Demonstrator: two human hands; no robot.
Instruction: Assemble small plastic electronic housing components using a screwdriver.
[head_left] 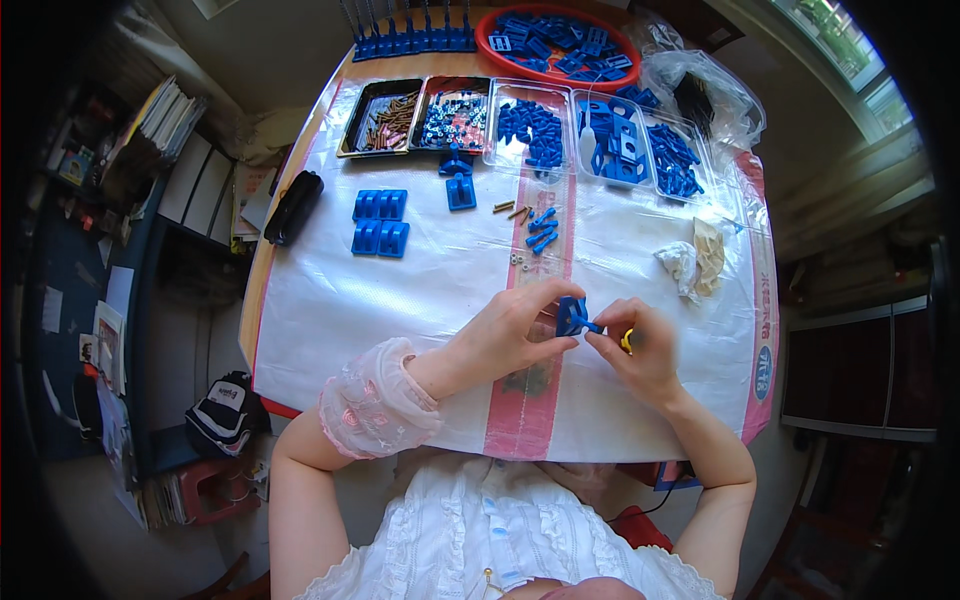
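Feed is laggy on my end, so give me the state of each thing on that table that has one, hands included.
left hand: shut on blue plastic part
right hand: shut on yellow-handled tool, tip at the part
red basin: filled with blue pieces
four trays: open, filled with small parts
clear bag: open
four blue blocks: lying flat, two pairs

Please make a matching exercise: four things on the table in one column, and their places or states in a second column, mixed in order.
1. small blue part
2. red round tray
3. black case
4. crumpled white cloth

a. at the table's left edge
b. held between both hands
c. to the right, beside a beige piece
d. at the far edge, full of blue parts

Pairs: 1-b, 2-d, 3-a, 4-c
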